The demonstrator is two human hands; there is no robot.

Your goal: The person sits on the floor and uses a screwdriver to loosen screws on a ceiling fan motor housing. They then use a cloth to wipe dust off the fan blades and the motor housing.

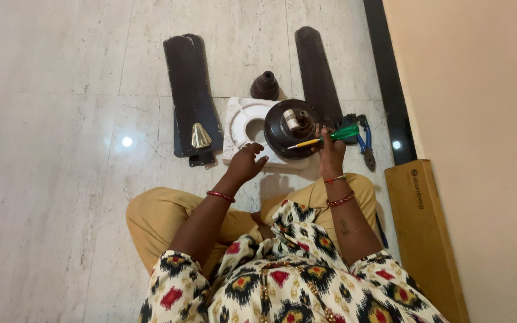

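Observation:
I sit cross-legged on the floor. My right hand (331,154) grips a green-handled screwdriver (329,137), its tip pointing left over a dark brown round fan motor (287,128) with a metal shaft on top. My left hand (246,161) hovers with fingers apart just left of the motor, near the white foam packing piece (240,122) that the motor rests on.
Two dark brown fan blades (191,90) lie stacked at the left, with a gold cone-shaped ornament (200,136) on them. Another blade (316,72) lies at the right. A dark cone-shaped cover (265,86) stands behind the motor. Blue-handled pliers (363,140) and a long cardboard box (424,233) sit at right.

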